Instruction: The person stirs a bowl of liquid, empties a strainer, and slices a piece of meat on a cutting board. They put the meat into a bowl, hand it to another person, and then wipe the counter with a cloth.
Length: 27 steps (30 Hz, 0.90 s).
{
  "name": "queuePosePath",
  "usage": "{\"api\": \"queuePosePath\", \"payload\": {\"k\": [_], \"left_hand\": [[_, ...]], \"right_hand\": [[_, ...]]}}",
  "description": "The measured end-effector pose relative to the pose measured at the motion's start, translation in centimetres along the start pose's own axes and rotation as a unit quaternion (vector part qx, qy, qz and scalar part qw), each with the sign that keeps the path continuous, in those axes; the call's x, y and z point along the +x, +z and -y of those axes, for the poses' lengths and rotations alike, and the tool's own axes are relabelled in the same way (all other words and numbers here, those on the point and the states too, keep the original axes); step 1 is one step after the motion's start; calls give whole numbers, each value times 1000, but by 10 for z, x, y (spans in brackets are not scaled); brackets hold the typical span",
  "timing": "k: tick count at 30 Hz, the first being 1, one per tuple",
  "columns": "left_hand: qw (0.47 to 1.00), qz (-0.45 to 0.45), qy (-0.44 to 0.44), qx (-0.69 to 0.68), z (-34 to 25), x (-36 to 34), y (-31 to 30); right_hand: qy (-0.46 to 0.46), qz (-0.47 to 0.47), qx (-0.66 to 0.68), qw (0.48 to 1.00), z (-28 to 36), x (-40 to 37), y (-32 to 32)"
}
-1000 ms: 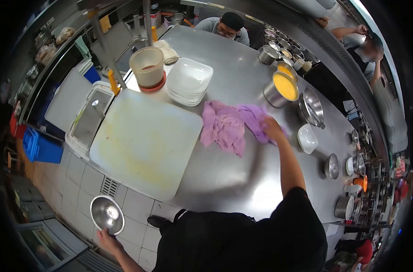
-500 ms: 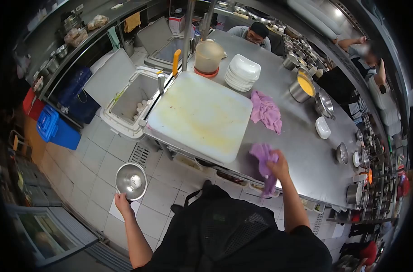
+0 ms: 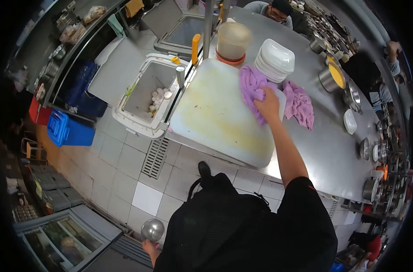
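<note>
My right hand (image 3: 267, 103) grips a purple cloth (image 3: 251, 88) that lies over the far right part of the white cutting board (image 3: 215, 113). The board has yellowish stains and a few small specks. Low at the left, my left hand (image 3: 149, 247) holds a metal bowl (image 3: 152, 230) by its edge, above the floor and away from the table. A second purple cloth (image 3: 298, 105) lies crumpled on the steel table (image 3: 322, 149), to the right of the board. Behind the board stand a stack of white dishes (image 3: 277, 58) and a plastic tub (image 3: 233, 40).
An open white bin (image 3: 140, 97) with eggshell-like pieces stands left of the board, near a yellow-handled tool (image 3: 195, 47). A pot of yellow liquid (image 3: 332, 77) and bowls are on the table's right side. A person (image 3: 279, 11) leans at the far edge.
My right hand has carried its cloth from the table's front edge up onto the board. My left hand has lowered the bowl toward my body. The view has shifted.
</note>
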<state>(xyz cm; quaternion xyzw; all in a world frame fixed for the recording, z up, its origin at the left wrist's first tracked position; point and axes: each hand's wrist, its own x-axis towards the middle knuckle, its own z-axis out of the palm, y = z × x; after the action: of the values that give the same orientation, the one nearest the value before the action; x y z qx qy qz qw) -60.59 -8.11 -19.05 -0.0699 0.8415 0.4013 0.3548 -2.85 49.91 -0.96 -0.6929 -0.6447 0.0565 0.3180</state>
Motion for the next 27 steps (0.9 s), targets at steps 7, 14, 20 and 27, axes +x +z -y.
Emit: {"api": "queuePosePath", "payload": {"k": [7,14,20,27], "left_hand": [[998,0,-13,-60,-47,56,13],[988,6,145,-53,-199,120,41],[993,25,61,100,-159,190,-19],[952,172,64,243,-157,187,87]], "right_hand": [[-186,63,308,931,202,-80,112],[-187,259,349,881,313,-102,117],[-32,-2,153,988,166,-62,-22],[144,167,19,975,95,-135,-39]]}}
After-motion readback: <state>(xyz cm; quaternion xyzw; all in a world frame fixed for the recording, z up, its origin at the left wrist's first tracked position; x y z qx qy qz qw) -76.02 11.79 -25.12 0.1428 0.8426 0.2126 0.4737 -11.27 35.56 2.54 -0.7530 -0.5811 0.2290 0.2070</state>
